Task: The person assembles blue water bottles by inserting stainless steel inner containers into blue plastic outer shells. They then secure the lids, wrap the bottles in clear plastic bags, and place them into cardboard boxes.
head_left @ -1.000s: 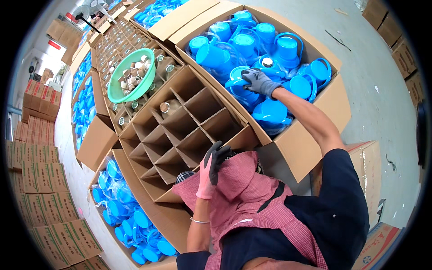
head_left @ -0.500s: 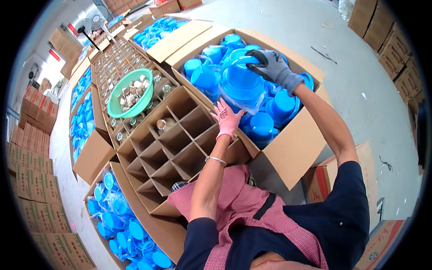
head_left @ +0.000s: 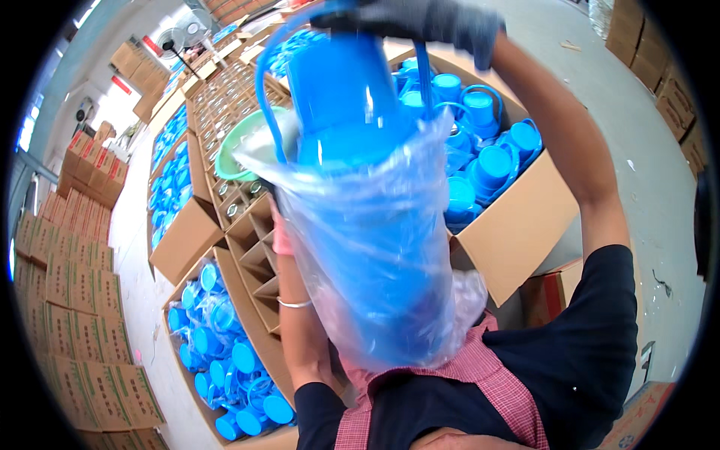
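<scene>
A large blue thermos flask [head_left: 341, 97] with a hooped carrying handle hangs upright close in front of me. A clear plastic bag [head_left: 360, 225] covers its body, leaving the lid and shoulder bare. My right hand [head_left: 420, 22], in a grey glove with dark fingers, is closed around the handle at the top. Beside the bag's left edge is my left hand [head_left: 282, 232] in a pink glove, its fingers mostly hidden behind the bag. More blue flasks [head_left: 491, 165] stand in the open carton [head_left: 517, 232] on the right.
A divided carton [head_left: 259, 247] lies left of the flask, partly covered by it. Beyond are a green basin [head_left: 232, 150] and glass liners in compartments. Another carton [head_left: 255, 367] of blue flasks stands front left. Stacked boxes [head_left: 82, 315] line the left side.
My right hand has lifted the bagged flask out of the right carton and brought it up and toward me. My left hand has moved left and is now largely behind the bag.
</scene>
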A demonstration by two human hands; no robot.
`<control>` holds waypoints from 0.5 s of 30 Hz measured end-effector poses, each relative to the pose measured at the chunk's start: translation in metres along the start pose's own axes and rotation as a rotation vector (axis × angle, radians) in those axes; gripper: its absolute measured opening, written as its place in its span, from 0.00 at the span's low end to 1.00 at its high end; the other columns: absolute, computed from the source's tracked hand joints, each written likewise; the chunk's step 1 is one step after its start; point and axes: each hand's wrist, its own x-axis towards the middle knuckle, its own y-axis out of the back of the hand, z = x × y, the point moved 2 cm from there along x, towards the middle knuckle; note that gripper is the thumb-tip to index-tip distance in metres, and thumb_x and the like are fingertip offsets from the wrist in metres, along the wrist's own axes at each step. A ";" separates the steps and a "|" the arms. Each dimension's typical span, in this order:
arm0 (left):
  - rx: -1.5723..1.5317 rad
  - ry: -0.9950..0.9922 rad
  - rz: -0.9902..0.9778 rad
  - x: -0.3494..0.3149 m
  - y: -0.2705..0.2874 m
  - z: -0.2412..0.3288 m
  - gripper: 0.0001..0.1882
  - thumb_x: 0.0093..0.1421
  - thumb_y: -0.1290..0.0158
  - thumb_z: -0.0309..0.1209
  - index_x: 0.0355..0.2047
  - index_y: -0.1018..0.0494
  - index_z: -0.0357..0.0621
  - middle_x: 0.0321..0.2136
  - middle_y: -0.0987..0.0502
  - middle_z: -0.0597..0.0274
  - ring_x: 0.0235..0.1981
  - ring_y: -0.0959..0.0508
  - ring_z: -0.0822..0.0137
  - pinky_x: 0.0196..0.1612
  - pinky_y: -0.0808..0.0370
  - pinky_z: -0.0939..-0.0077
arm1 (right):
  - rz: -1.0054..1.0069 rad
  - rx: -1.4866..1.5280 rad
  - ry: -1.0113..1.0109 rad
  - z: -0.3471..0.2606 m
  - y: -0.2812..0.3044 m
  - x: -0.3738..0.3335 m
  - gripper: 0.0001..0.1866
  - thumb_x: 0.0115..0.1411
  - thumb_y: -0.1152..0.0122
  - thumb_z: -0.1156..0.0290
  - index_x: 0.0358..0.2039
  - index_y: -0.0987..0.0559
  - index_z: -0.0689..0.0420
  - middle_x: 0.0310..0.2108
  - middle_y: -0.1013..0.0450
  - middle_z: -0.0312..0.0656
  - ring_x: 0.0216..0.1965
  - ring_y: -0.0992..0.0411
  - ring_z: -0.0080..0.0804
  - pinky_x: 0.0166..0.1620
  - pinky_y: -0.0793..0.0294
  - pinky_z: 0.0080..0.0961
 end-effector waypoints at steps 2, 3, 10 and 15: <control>0.073 -0.008 0.257 -0.043 0.002 -0.008 0.31 0.67 0.59 0.51 0.60 0.41 0.39 0.51 0.30 0.58 0.50 0.28 0.64 0.52 0.27 0.65 | 0.056 0.188 -0.076 -0.058 -0.021 -0.001 0.18 0.58 0.39 0.61 0.49 0.23 0.49 0.41 0.25 0.44 0.37 0.25 0.36 0.42 0.25 0.30; 0.104 0.000 0.375 -0.059 0.009 -0.019 0.31 0.67 0.59 0.50 0.60 0.41 0.39 0.51 0.30 0.58 0.50 0.28 0.64 0.52 0.27 0.65 | 0.066 0.231 -0.093 -0.088 -0.026 -0.008 0.17 0.59 0.40 0.65 0.49 0.22 0.49 0.42 0.25 0.45 0.39 0.25 0.35 0.45 0.26 0.27; 0.198 0.193 0.799 -0.166 0.060 -0.099 0.30 0.67 0.57 0.48 0.61 0.42 0.39 0.52 0.31 0.57 0.51 0.29 0.64 0.54 0.29 0.66 | -0.688 1.649 -0.310 -0.221 -0.110 -0.098 0.24 0.65 0.45 0.63 0.57 0.31 0.63 0.50 0.28 0.48 0.52 0.30 0.34 0.54 0.30 0.30; 0.679 0.517 0.556 -0.262 0.014 -0.091 0.40 0.59 0.44 0.37 0.66 0.50 0.36 0.59 0.36 0.56 0.59 0.36 0.66 0.62 0.40 0.72 | -0.145 1.944 -1.056 -0.193 -0.095 -0.079 0.16 0.60 0.39 0.63 0.43 0.23 0.61 0.38 0.23 0.38 0.39 0.27 0.23 0.44 0.26 0.25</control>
